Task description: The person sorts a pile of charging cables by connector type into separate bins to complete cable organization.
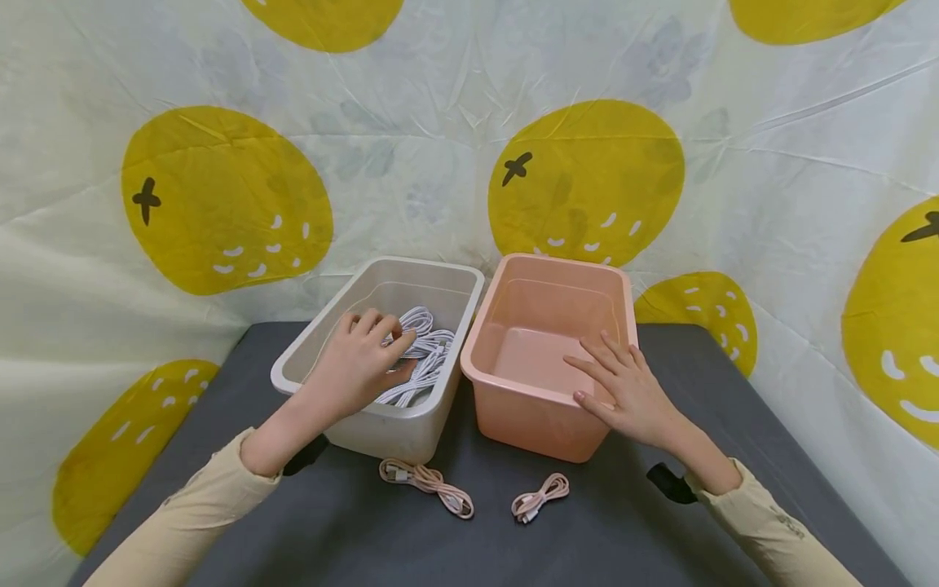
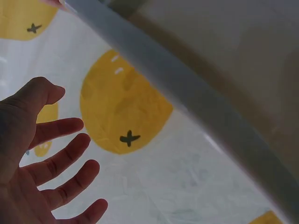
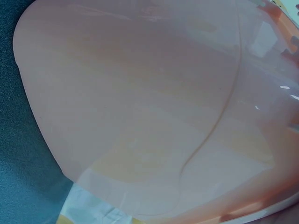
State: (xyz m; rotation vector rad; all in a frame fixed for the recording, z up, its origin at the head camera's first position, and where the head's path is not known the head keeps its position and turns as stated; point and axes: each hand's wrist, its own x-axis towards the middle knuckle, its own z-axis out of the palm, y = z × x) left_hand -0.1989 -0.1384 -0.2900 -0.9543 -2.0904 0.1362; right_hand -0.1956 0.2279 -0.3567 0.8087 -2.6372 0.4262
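My left hand (image 1: 359,359) hovers over the white bin (image 1: 293,371), in which several bundles of white cable (image 1: 429,346) lie. In the left wrist view the fingers (image 2: 70,151) are loosely bent and apart, with nothing between them. My right hand (image 1: 623,391) is at the near right corner of the pink bin (image 1: 543,408), fingers spread over its rim and inside. The pink bin's inside shows no cables. Its wall (image 3: 140,102) fills most of the right wrist view.
Two pink cable bundles lie on the dark table (image 1: 352,538) in front of the bins: a longer tied cable (image 1: 429,483) at left and a smaller coiled cable (image 1: 540,497) at right. A white cloth (image 1: 433,98) with yellow fruit prints hangs behind.
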